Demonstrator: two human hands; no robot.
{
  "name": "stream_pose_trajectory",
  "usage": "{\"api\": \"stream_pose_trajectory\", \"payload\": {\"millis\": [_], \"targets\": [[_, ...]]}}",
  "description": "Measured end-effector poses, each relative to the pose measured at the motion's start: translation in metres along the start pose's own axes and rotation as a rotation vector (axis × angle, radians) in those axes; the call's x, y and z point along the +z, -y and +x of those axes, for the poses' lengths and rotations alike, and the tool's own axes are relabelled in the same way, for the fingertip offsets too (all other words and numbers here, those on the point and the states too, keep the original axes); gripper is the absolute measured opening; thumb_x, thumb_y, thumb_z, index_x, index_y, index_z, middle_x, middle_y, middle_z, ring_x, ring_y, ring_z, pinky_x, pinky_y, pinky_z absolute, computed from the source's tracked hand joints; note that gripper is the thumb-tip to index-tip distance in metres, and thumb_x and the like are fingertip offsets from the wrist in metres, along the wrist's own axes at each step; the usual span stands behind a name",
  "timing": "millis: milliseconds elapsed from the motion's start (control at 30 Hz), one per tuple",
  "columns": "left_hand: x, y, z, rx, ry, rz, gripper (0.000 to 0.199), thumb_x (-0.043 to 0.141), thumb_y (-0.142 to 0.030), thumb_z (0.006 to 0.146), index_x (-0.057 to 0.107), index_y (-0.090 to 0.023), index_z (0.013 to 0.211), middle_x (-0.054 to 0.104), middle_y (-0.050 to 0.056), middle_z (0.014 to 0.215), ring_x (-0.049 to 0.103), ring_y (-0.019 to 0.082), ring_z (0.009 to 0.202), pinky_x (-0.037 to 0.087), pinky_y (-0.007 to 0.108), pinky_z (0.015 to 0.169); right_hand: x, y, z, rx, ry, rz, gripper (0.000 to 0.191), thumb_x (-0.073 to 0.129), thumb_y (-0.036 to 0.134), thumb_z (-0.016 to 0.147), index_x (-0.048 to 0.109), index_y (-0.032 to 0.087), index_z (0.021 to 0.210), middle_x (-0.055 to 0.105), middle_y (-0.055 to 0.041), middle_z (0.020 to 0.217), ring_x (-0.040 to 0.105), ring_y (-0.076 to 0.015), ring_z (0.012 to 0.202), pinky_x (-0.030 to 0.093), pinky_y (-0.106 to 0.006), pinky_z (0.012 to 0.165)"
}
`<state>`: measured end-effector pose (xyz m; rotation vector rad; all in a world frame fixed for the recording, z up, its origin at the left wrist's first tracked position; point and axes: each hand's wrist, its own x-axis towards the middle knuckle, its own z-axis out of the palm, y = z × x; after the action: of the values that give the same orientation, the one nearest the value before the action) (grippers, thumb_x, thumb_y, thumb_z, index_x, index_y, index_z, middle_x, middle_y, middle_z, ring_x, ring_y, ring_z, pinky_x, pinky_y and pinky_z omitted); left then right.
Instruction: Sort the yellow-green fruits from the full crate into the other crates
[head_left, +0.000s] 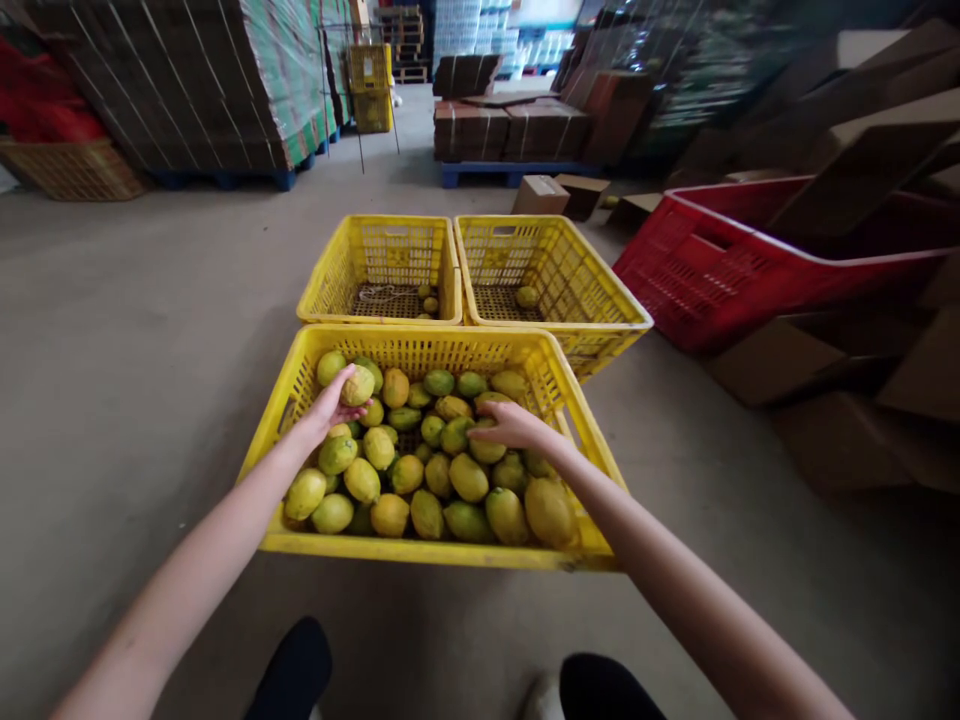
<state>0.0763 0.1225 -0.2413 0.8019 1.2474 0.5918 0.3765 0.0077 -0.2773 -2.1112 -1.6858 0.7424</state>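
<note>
on floor point(180, 400): gripping yellow fruit point(359, 385) in left hand point(330, 404), cupped likely against slipping; can't tell right hand point(513, 425) grip inside crate point(420, 552).

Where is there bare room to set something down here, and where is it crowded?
Bare: floor left of the front crate; inside the rear right crate, around its lone visible fruit. Crowded: inside the front crate, with piled fruit; at right, cardboard boxes around the red crate.

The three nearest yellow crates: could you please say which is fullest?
The front crate: fruits lie across it, while the rear-left crate shows a few, the rear-right crate one.
</note>
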Motion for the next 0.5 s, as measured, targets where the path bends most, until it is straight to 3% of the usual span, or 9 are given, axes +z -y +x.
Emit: {"api": "stream_pose_trajectory", "payload": {"millis": [133, 333, 400, 500], "targets": [[0.000, 0.004, 0.004, -0.010, -0.006, 0.025, 0.041, 0.055, -0.051, 0.092, 0.069, -0.013, 0.085, 0.071, 0.008, 0.069, 0.062, 0.014, 0.050, 0.052, 0.022, 0.050, 0.020, 0.022, 0.011, 0.085, 0.140, -0.150, 0.043, 0.090, 0.045, 0.056, 0.069, 0.023, 0.086, 0.073, -0.0169, 0.093, 0.065, -0.0475, 0.109, 0.046, -0.070, 0.095], [0.005, 0.015, 0.009, -0.005, 0.001, 0.150, 0.041, 0.057, -0.053, 0.092, 0.069, -0.014, 0.088, 0.072, 0.008, 0.072, 0.061, 0.014, 0.054, 0.049, 0.022, 0.051, 0.045, 0.043, 0.026, 0.079, 0.104, -0.124, 0.054, 0.098, 0.031, 0.029, 0.065, 0.022, 0.071, 0.072, -0.0157, 0.082, 0.064, -0.0515, 0.107, 0.041, -0.075, 0.095], [0.009, 0.018, 0.007, -0.001, 0.010, 0.184, 0.038, 0.058, -0.052, 0.091, 0.069, -0.016, 0.087, 0.072, 0.008, 0.073, 0.061, 0.015, 0.057, 0.049, 0.023, 0.053, 0.048, 0.047, 0.025, 0.070, 0.110, -0.121, 0.052, 0.097, 0.024, 0.027, 0.064, 0.023, 0.067, 0.071, -0.0133, 0.078, 0.065, -0.0514, 0.106, 0.041, -0.073, 0.097], [0.018, 0.018, 0.000, 0.002, 0.029, 0.177, 0.035, 0.059, -0.050, 0.091, 0.069, -0.017, 0.085, 0.072, 0.009, 0.074, 0.062, 0.015, 0.058, 0.049, 0.023, 0.054, 0.043, 0.049, 0.020, 0.038, 0.103, -0.131, 0.045, 0.095, 0.024, 0.035, 0.064, 0.026, 0.068, 0.070, -0.0083, 0.072, 0.068, -0.0450, 0.102, 0.049, -0.060, 0.094]]}}
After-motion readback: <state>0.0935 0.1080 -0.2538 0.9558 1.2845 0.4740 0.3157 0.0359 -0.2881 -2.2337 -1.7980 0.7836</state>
